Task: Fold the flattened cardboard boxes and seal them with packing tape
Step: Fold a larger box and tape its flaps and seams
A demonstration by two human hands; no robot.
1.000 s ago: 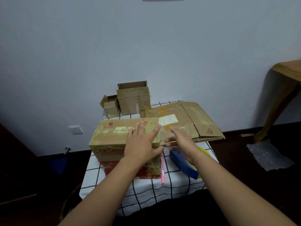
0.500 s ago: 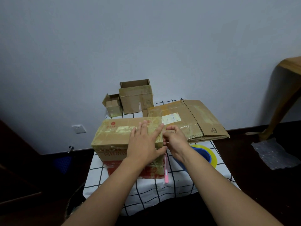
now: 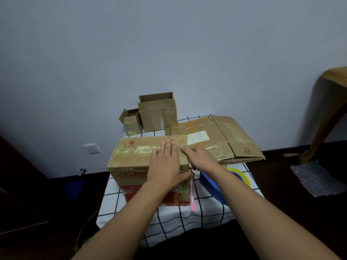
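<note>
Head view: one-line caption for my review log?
Both hands press flat on the taped cardboard box top.

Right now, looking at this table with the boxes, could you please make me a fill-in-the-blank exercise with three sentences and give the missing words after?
1. The left hand lies flat on top of the closed ____ in front of the person.
2. The flattened cardboard at the right bears the mark "#" and the number ____.
3. The pink pen lies on the checked tablecloth between the box and the ____ tape holder.

Missing words: box; 9; blue
</note>
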